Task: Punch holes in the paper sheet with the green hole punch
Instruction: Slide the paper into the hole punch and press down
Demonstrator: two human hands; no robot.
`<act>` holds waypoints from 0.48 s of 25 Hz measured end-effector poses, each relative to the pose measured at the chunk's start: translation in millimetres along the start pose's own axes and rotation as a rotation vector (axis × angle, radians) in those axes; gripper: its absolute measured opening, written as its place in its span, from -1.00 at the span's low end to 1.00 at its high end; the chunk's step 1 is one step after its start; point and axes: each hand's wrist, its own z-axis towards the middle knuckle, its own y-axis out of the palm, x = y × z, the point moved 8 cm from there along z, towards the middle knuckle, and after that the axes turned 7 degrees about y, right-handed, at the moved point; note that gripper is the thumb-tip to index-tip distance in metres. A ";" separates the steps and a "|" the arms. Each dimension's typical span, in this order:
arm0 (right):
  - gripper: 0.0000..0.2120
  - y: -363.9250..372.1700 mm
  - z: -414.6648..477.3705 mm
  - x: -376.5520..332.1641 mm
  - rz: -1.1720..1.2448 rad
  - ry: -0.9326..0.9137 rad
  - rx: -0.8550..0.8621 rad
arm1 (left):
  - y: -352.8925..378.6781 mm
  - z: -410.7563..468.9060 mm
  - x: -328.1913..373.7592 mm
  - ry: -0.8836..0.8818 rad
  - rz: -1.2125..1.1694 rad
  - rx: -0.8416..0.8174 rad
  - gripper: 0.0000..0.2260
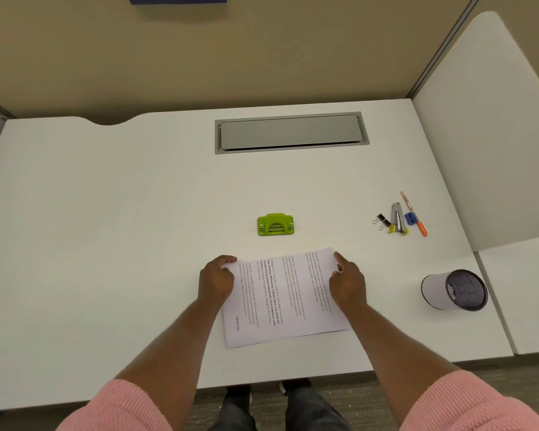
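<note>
A printed paper sheet (285,298) lies on the white desk (106,244) in front of me, its text running sideways. My left hand (216,279) grips the sheet's far left corner with curled fingers. My right hand (347,283) holds its far right edge, fingers pinched on the paper. The green hole punch (275,224) stands alone on the desk a short way beyond the sheet's far edge, touching nothing.
At the right lie binder clips (381,223), a stapler (398,219), a small blue item (409,218) and an orange pen (414,214). A mesh pen cup (455,290) lies on its side near the right edge. A grey cable hatch (291,132) sits at the back.
</note>
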 end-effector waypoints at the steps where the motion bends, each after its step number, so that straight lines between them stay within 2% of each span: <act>1: -0.51 0.6 0.0 0.0 0.011 0.002 0.000 | 0.6 0.0 -0.5 -0.007 0.000 -0.002 -0.60; 9: -0.53 7.0 2.5 -1.4 0.009 0.025 -0.005 | 0.3 1.8 -0.4 -0.024 0.021 -0.021 -0.61; 12: -0.53 5.6 5.4 -0.4 0.034 0.040 0.009 | -5.4 0.1 -0.8 -0.025 0.037 0.017 -0.69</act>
